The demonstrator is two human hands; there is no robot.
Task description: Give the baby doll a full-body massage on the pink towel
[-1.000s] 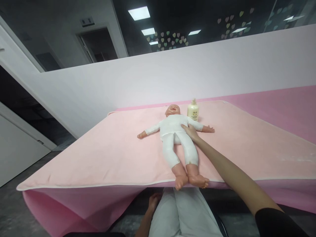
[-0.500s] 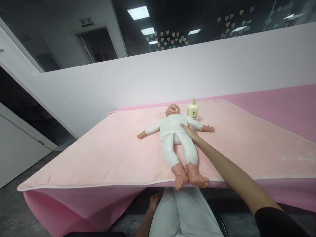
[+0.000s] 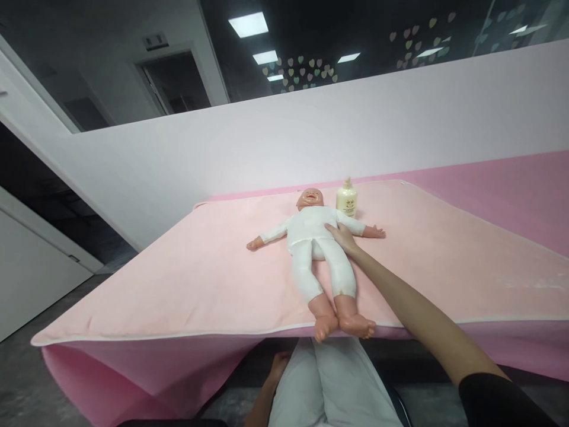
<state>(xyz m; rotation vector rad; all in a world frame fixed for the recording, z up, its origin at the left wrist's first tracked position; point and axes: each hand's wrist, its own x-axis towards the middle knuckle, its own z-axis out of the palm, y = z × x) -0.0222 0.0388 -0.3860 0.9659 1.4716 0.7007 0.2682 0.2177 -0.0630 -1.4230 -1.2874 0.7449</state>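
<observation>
Currently, your right hand (image 3: pixel 344 238) is touching a doll (image 3: pixel 308 226), grip closure unclear, a pump bottle (image 3: pixel 346 201) standing beyond your hand.

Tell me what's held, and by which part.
The right hand lies against the baby doll at its waist; a firm grip cannot be told. The left hand is partly hidden; cannot tell.

Right arm (image 3: pixel 413 302) stretches forward, right hand (image 3: pixel 343 238) spread; the left hand (image 3: pixel 278 363) (partly hidden) lies beside the thigh (image 3: pixel 293 385).
</observation>
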